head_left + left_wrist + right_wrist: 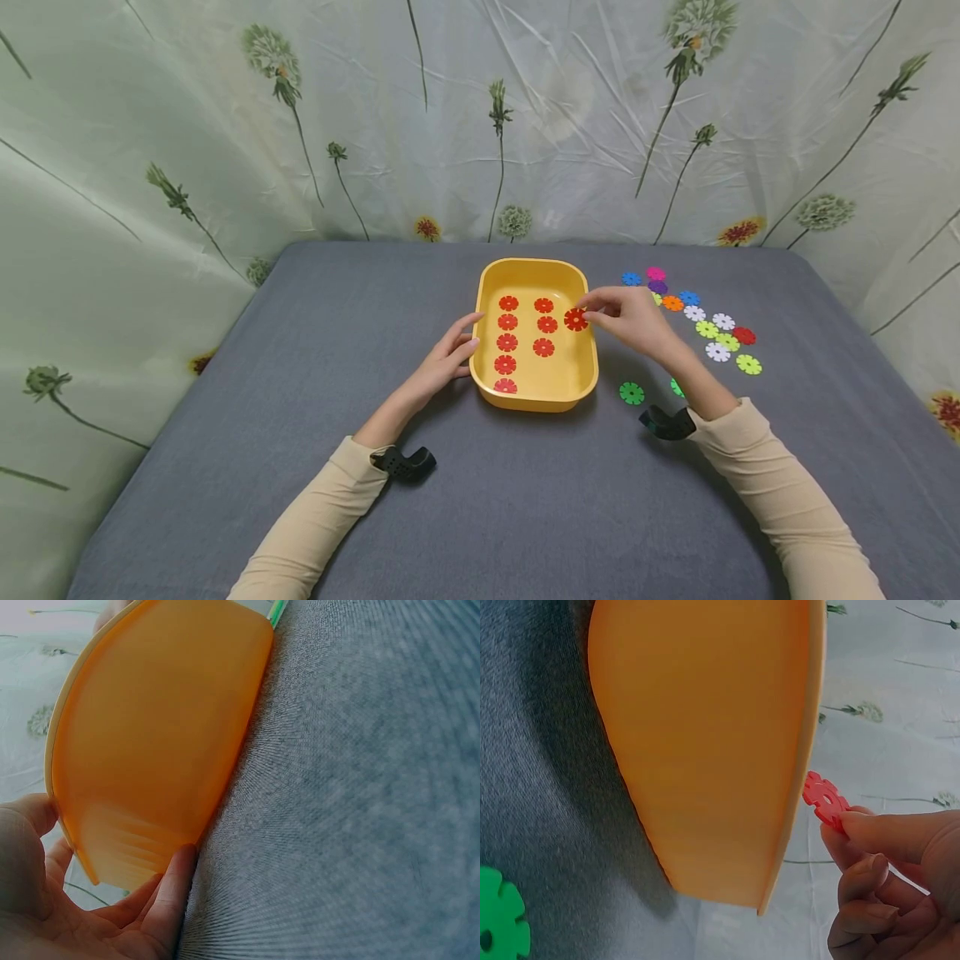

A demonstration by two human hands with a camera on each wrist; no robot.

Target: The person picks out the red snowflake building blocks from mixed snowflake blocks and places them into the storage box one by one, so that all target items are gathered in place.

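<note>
A yellow plastic bin (pixel 534 403) stands on the table with several red notched discs (pixel 506 364) laid inside in a left column and a middle column. My left hand (pixel 442 360) rests against the bin's left side; in the left wrist view its fingers (pixel 174 892) touch the outer wall and one fingertip meets the rim. Over the right rim, my right hand (pixel 630 318) pinches another red notched disc (pixel 576 320) between thumb and finger. The right wrist view shows this disc (pixel 825 799) tilted beside the rim, its other fingers curled below.
To the right of the bin lie loose notched discs in several colours, among them a blue disc (pixel 632 279), an orange disc (pixel 672 303) and a white disc (pixel 717 352). A green disc (pixel 632 393) lies nearer. Behind the grey table (pixel 525 500) hangs a flowered curtain (pixel 450 125).
</note>
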